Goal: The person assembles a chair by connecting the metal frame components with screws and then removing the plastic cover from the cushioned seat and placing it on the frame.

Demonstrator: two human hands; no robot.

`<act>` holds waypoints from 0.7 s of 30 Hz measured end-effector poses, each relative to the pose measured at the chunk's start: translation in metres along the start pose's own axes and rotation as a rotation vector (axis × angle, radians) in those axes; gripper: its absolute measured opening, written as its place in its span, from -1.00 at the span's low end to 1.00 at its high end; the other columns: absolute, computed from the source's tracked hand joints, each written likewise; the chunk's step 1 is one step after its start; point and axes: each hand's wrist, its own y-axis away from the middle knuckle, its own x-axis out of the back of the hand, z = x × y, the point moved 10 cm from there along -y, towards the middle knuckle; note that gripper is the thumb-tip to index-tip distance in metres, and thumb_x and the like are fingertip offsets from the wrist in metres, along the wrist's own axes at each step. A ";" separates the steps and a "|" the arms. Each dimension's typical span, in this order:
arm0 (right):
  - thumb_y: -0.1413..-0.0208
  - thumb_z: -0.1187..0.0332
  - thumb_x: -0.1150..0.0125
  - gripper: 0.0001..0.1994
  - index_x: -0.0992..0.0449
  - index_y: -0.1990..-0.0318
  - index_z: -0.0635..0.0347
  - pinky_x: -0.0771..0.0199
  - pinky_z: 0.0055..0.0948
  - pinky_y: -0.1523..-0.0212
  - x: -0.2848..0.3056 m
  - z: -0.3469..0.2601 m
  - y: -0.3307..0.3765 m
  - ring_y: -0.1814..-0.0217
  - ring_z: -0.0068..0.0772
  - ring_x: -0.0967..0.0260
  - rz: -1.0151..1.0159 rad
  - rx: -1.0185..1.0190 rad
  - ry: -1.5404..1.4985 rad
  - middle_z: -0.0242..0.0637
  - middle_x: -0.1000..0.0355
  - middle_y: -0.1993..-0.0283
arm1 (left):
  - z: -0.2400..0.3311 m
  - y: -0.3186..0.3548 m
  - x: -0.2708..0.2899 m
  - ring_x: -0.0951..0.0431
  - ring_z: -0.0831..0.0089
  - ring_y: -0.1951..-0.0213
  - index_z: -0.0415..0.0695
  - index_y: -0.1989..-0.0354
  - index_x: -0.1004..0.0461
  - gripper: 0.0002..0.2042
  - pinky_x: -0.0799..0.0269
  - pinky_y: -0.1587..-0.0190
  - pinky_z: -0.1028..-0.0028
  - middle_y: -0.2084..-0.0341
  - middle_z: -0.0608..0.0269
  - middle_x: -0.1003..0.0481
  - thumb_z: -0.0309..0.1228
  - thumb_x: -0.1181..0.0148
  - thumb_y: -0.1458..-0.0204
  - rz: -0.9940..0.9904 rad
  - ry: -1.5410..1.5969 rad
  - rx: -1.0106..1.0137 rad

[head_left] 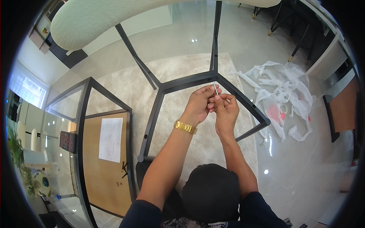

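My left hand point(200, 102) and my right hand point(227, 110) meet over the black metal frame point(182, 83) of an upturned piece of furniture. Both pinch a thin silver rod-like part point(215, 88), small and hard to make out, that sticks up between the fingertips. A gold watch point(185, 127) sits on my left wrist. The part's lower end is hidden by my fingers.
A beige rug point(178, 68) lies under the frame. White plastic wrapping point(281, 95) is strewn on the glossy floor to the right. A wooden panel with a paper sheet point(110, 139) lies in a black-framed glass piece at left. A pale cushioned seat point(114, 17) arches across the top.
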 end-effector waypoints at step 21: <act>-0.32 0.47 -0.25 -0.88 -0.60 0.19 0.40 -0.50 -0.51 0.45 -0.023 -0.059 0.011 0.47 -0.48 -0.53 -0.044 0.556 0.956 -0.22 -0.60 0.35 | -0.004 -0.012 0.016 -0.53 0.52 0.17 -0.09 0.00 -0.53 -0.80 -0.50 0.05 0.36 0.21 0.32 -0.56 -0.28 -0.05 -0.43 0.065 0.105 -0.015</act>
